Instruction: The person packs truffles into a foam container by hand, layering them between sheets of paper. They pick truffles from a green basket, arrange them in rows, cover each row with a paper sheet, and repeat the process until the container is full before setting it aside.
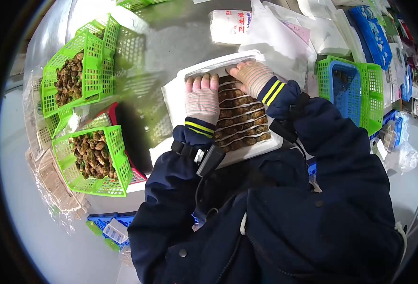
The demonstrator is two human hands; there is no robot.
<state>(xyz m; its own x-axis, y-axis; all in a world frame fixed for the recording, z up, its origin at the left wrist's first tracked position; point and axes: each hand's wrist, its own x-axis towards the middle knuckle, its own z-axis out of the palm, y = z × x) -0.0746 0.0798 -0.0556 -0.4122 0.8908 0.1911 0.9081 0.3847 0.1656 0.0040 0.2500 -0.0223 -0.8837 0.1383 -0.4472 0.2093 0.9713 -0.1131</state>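
Note:
A white foam box [180, 75] lies in front of me, holding rows of knobby brown pieces [243, 116] that look like mushrooms. Thin white strips [240, 110] run between the rows. My left hand [202, 99], in a striped fingerless glove, rests flat over the box's left side, fingertips near its far wall. At the far right of the box is my right hand [252, 78], in a matching glove. Its fingers are apart and bent over the end of the farthest rows; I see nothing held in them, though the palm is hidden.
Green baskets [93, 66] of similar brown pieces stand at the left, with another basket [124, 158] nearer me. A green basket [372, 90] and a blue basket [346, 99] are at the right. A white paper package [228, 26] and white sheets [280, 47] lie behind the box.

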